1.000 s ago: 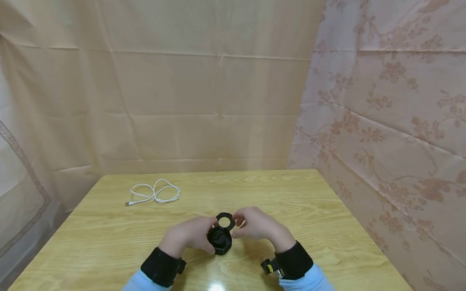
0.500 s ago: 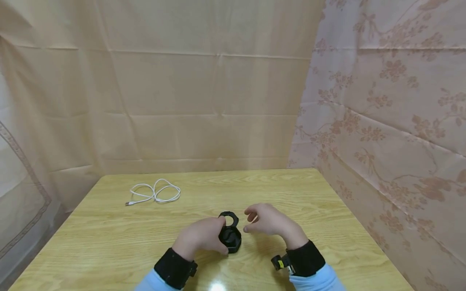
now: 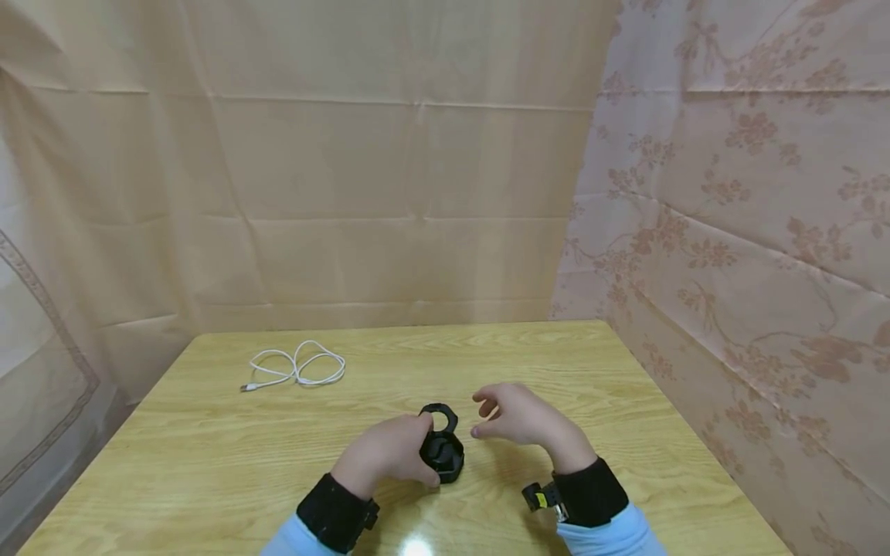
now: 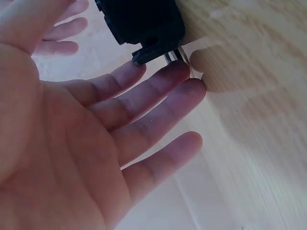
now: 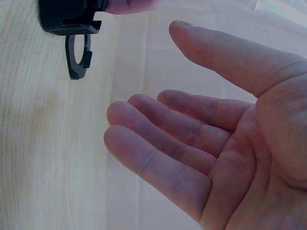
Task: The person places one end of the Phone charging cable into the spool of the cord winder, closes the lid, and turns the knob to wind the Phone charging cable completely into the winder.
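Case (image 3: 443,462) is gripped from its left by the left hand (image 3: 391,450), at the table (image 3: 612,409), its ring (image 3: 453,419) projecting beyond. Nothing is held by the right hand (image 3: 526,421), fingers relaxed, nearby. Steadiness is probably best gained by light pressure kept off the ring. No lettering can be read.

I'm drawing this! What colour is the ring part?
Black; the ring part shows best in the right wrist view.

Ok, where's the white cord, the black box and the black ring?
White cord (image 3: 297,376): head view, where its loops cross.
Black box (image 3: 443,456): head view, around its middle.
Black ring (image 5: 76,71): right wrist view, its lower end.
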`<state>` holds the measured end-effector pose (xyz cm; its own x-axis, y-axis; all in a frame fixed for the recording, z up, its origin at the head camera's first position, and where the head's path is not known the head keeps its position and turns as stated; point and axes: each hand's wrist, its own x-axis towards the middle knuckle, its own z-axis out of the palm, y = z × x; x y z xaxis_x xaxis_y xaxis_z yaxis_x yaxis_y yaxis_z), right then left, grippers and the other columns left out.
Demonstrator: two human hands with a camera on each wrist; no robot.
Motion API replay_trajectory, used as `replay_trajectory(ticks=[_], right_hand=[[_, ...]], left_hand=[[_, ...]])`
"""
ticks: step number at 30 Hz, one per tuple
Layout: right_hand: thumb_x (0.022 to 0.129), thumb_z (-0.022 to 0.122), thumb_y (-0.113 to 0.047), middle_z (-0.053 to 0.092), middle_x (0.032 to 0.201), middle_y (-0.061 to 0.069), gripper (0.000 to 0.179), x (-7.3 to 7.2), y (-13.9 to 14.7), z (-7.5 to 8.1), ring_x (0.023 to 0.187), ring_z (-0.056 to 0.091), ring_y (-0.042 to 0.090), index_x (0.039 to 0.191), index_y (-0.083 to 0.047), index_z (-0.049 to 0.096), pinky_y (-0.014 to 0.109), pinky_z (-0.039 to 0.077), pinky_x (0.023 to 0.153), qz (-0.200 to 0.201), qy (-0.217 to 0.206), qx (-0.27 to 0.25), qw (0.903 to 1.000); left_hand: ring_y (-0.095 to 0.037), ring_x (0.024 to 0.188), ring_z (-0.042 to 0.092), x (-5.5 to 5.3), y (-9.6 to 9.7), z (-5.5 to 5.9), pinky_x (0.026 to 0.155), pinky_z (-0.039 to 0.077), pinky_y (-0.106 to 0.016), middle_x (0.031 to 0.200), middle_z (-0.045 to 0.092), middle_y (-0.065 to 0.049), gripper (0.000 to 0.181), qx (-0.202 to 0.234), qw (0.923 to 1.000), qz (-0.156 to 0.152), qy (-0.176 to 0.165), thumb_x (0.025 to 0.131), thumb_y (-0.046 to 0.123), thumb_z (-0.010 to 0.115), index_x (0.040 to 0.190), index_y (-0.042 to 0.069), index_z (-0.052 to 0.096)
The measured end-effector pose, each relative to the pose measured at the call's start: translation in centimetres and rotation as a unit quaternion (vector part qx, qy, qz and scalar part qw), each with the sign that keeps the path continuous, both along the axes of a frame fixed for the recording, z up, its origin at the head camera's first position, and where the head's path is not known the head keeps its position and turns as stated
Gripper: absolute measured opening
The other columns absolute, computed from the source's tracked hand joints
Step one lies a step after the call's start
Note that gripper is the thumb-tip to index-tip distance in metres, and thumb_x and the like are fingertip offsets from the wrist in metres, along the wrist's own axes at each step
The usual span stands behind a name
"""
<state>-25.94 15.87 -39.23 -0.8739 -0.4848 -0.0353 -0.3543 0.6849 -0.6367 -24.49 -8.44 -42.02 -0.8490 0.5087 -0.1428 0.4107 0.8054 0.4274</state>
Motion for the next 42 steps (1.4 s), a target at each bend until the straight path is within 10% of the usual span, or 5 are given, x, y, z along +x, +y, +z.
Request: replay_trajectory(ticks=[22, 42], right_hand=[[0.090, 0.080, -0.019, 0.059, 0.073, -0.009, 0.031, 0.2, -1.9, -0.2, 0.060, 0.052, 0.008, 0.121, -0.015, 0.073, 0.029, 0.044, 0.057, 0.046, 0.080, 0.043, 0.9948], [0.083, 0.085, -0.014, 0.058, 0.077, -0.008, 0.028, 0.2, -5.0, -1.3, 0.068, 0.052, 0.012, 0.110, -0.020, 0.079, 0.029, 0.043, 0.059, 0.044, 0.029, 0.125, 0.9908]], left_hand=[[-0.020, 0.091, 0.063, -1.7, -3.3, 0.0, 0.070, 0.052, -0.036, 0.106, 0.067, -0.002, 0.061, 0.081, 0.9955, -0.035, -0.035, 0.074, 0.029, 0.091, 0.126, 0.008, 0.068], [-0.013, 0.082, 0.060, -1.8, -3.1, -0.9, 0.069, 0.051, -0.034, 0.095, 0.067, 0.002, 0.038, 0.091, 0.9944, -0.047, -0.026, 0.075, 0.023, 0.090, 0.110, 0.014, 0.077]])
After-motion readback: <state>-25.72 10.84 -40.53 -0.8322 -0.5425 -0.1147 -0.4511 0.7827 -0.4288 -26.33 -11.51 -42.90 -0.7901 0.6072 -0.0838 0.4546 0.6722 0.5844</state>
